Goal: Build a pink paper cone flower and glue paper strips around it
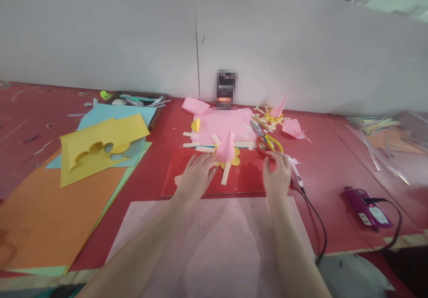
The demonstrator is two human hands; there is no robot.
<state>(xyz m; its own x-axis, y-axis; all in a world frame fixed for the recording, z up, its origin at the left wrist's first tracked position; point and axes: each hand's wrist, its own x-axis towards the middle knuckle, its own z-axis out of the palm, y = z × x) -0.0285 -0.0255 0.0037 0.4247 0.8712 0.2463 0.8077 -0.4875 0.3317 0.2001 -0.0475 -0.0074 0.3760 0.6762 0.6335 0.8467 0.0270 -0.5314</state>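
A pink paper cone [226, 147] stands on a yellow scalloped paper flower [236, 157], with a pale strip [226, 173] sticking out toward me. My left hand [197, 175] lies at the flower's left edge, fingers stretched out; whether the fingertips touch the paper is unclear. To the right, my right hand [277, 173] is open, fingers bent and apart from the thumb. Beside it on the right is a white glue gun [296, 176] with a black cord. Scissors with red and yellow handles [274, 142] lie just beyond its fingertips.
A red board [247, 184] lies under the flower. Yellow [76, 155] and orange sheets [67, 213] are at left, near a pen tray [157, 117]. Behind are pink paper [214, 122] and another pink cone [280, 107]. A purple power strip [366, 209] sits at right.
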